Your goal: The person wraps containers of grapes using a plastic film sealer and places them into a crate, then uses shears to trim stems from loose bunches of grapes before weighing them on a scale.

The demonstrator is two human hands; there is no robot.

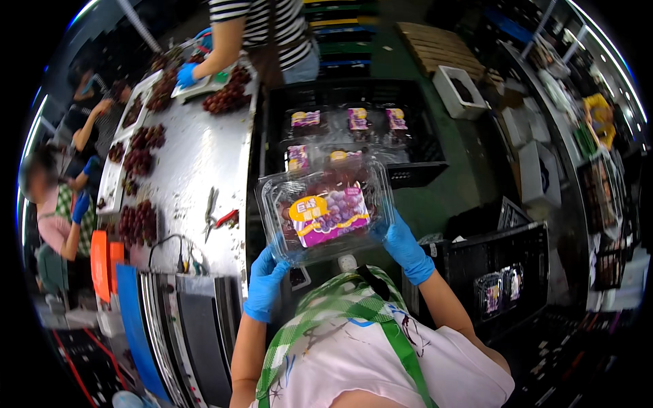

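Observation:
Between my two blue-gloved hands is a clear plastic clamshell box of dark grapes, tilted, with a purple and yellow label on its lid. My left hand grips its near left corner. At the right side my right hand holds the edge. Just beyond the box stands a black plastic crate with several labelled clamshell boxes in it; the held box hides part of its near side.
A metal table at left bears grape bunches, snips and white trays. A co-worker's gloved hand is at its far end; other people work at far left. Another black crate with packed boxes stands at right, below a wooden pallet.

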